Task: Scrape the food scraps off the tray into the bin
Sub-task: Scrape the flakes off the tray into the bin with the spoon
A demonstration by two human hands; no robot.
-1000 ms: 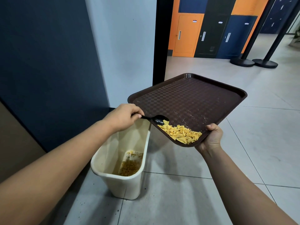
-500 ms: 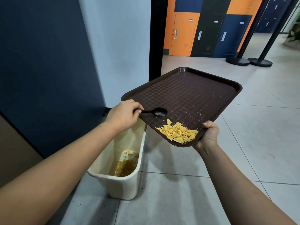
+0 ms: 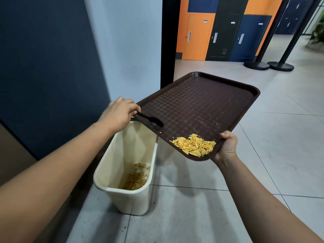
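A dark brown tray is held tilted, its near left edge over a cream bin. My right hand grips the tray's near right corner from below. A pile of yellow food scraps lies in that near corner, beside my thumb. My left hand is shut on a black spoon, whose bowl rests on the tray's left part, well apart from the pile. Brownish scraps lie at the bottom of the bin. Fine crumbs dot the tray's middle.
The bin stands on grey floor tiles against a dark blue wall. A white wall panel and a black door frame rise behind the tray. Orange, black and blue lockers and two black post bases stand further back.
The spoon has drawn back up and to the left, away from the scrap pile. The tray has shifted slightly, and the pile stays in its near corner.
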